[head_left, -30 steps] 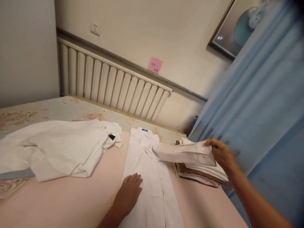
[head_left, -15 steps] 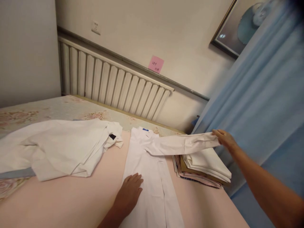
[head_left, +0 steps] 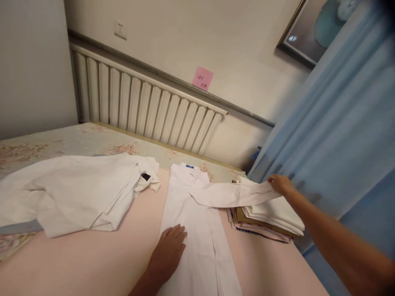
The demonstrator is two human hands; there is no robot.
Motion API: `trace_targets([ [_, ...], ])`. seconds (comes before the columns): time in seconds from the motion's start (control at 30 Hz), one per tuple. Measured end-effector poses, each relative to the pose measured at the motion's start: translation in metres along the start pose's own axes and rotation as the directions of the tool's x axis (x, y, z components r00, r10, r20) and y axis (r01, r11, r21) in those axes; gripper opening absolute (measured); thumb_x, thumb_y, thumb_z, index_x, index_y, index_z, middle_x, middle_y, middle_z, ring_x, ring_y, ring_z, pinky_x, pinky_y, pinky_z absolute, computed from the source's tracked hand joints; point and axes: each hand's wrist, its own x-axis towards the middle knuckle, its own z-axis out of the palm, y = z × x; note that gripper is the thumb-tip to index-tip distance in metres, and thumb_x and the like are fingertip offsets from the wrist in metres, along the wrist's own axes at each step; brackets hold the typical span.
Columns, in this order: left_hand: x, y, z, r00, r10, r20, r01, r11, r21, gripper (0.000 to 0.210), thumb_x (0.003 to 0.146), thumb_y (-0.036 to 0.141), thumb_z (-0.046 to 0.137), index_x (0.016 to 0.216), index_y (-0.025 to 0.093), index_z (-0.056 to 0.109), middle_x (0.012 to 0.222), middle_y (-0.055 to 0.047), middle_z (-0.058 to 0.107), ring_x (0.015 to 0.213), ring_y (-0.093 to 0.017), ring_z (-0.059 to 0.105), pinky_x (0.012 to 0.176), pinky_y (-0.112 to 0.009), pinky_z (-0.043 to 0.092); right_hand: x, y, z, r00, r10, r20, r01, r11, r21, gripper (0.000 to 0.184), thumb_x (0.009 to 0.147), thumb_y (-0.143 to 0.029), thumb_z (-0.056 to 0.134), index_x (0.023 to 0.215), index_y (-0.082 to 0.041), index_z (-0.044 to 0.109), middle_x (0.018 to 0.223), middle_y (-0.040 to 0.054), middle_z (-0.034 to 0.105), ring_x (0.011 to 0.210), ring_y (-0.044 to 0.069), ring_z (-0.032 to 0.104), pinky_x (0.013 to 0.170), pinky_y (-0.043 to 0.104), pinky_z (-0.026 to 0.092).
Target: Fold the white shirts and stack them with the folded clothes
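Note:
A white shirt (head_left: 197,234) lies lengthwise on the pink cloth (head_left: 132,255), its collar with a blue label at the far end. My left hand (head_left: 169,248) rests flat on the shirt's left part, fingers stretched out. At the right, my right hand (head_left: 280,185) pinches the end of the shirt's sleeve (head_left: 225,195) and holds it out sideways, raised above a folded stack of clothes (head_left: 274,213). The sleeve sags a little between shoulder and hand. The rest of the shirt's near end runs out of the picture.
A loose heap of white garments (head_left: 83,193) lies on the left. The floral bed cover (head_left: 70,137) shows behind. A radiator (head_left: 138,94) lines the wall at the back, and a blue curtain (head_left: 333,144) hangs close by on the right.
My right hand has moved slightly left and lower in the arm's line, and the sleeve droops more toward the folded stack. My left hand stays flat on the shirt.

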Motion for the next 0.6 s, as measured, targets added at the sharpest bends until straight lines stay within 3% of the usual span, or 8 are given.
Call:
trace_targets([
  [0.13, 0.0, 0.0, -0.001, 1.0, 0.012, -0.007, -0.012, 1.0, -0.001, 0.036, 0.092, 0.023, 0.043, 0.126, 0.026, 0.055, 0.131, -0.003, 0.06, 0.125, -0.02, 0.051, 0.105, -0.043, 0.04, 0.001, -0.01, -0.001, 0.997, 0.043, 0.067, -0.038, 0.996, -0.081, 0.017, 0.062, -0.009, 0.056, 0.053, -0.021, 0.064, 0.046, 0.0033, 0.054, 0.046, 0.019, 0.05, 0.06, 0.037, 0.04],
  [0.23, 0.0, 0.0, 0.001, 1.0, 0.014, -0.003, -0.014, 1.0, 0.007, 0.036, 0.092, 0.023, 0.043, 0.126, 0.026, 0.055, 0.132, -0.002, 0.06, 0.125, -0.021, 0.051, 0.105, -0.044, 0.041, -0.006, -0.028, -0.01, 0.996, -0.06, 0.069, 0.065, 0.995, -0.071, 0.018, 0.066, -0.013, 0.054, 0.068, -0.021, 0.07, 0.052, 0.0028, 0.06, 0.051, 0.019, 0.053, 0.063, 0.035, 0.043],
  [0.33, 0.0, -0.001, 0.003, 1.0, -0.01, -0.029, 0.01, 1.0, -0.004, 0.035, 0.092, 0.023, 0.043, 0.123, 0.025, 0.057, 0.128, -0.002, 0.062, 0.122, -0.021, 0.054, 0.103, -0.043, 0.044, -0.034, -0.055, -0.029, 0.979, -0.2, 0.042, 0.201, 0.979, -0.017, 0.023, 0.073, -0.021, 0.052, 0.085, -0.023, 0.072, 0.069, 0.0029, 0.068, 0.064, 0.021, 0.06, 0.07, 0.035, 0.046],
  [0.37, 0.0, -0.001, 0.003, 0.999, -0.03, -0.046, 0.029, 1.0, -0.012, 0.034, 0.092, 0.023, 0.043, 0.121, 0.025, 0.059, 0.126, -0.002, 0.064, 0.12, -0.021, 0.055, 0.101, -0.042, 0.045, -0.05, -0.065, -0.036, 0.97, -0.24, 0.041, 0.24, 0.971, 0.004, 0.025, 0.075, -0.023, 0.051, 0.088, -0.024, 0.071, 0.076, 0.0027, 0.07, 0.069, 0.022, 0.062, 0.072, 0.034, 0.047],
  [0.47, 0.002, 0.0, 0.004, 0.991, -0.091, -0.098, 0.087, 0.995, -0.046, 0.031, 0.091, 0.023, 0.043, 0.116, 0.026, 0.062, 0.12, -0.002, 0.067, 0.115, -0.02, 0.059, 0.098, -0.039, 0.049, -0.118, -0.094, -0.051, 0.884, -0.454, 0.112, 0.437, 0.888, 0.145, 0.026, 0.081, -0.029, 0.05, 0.096, -0.028, 0.071, 0.092, 0.003, 0.072, 0.081, 0.023, 0.065, 0.075, 0.033, 0.049],
  [0.53, 0.002, 0.0, 0.004, 0.986, -0.115, -0.123, 0.106, 0.991, -0.077, 0.03, 0.091, 0.023, 0.043, 0.113, 0.026, 0.063, 0.117, -0.002, 0.069, 0.112, -0.02, 0.061, 0.097, -0.039, 0.05, -0.174, -0.11, -0.047, 0.795, -0.564, 0.225, 0.518, 0.823, 0.234, 0.027, 0.083, -0.027, 0.048, 0.095, -0.033, 0.071, 0.082, 0.002, 0.072, 0.073, 0.021, 0.065, 0.067, 0.03, 0.05],
  [0.6, 0.003, 0.0, 0.003, 0.982, -0.134, -0.134, 0.121, 0.988, -0.099, 0.03, 0.091, 0.025, 0.043, 0.112, 0.026, 0.064, 0.115, -0.002, 0.069, 0.11, -0.02, 0.062, 0.097, -0.039, 0.051, -0.231, -0.122, -0.028, 0.723, -0.649, 0.238, 0.57, 0.754, 0.325, 0.031, 0.086, -0.021, 0.045, 0.098, -0.036, 0.07, 0.08, 0.0007, 0.072, 0.073, 0.019, 0.066, 0.069, 0.029, 0.05],
])
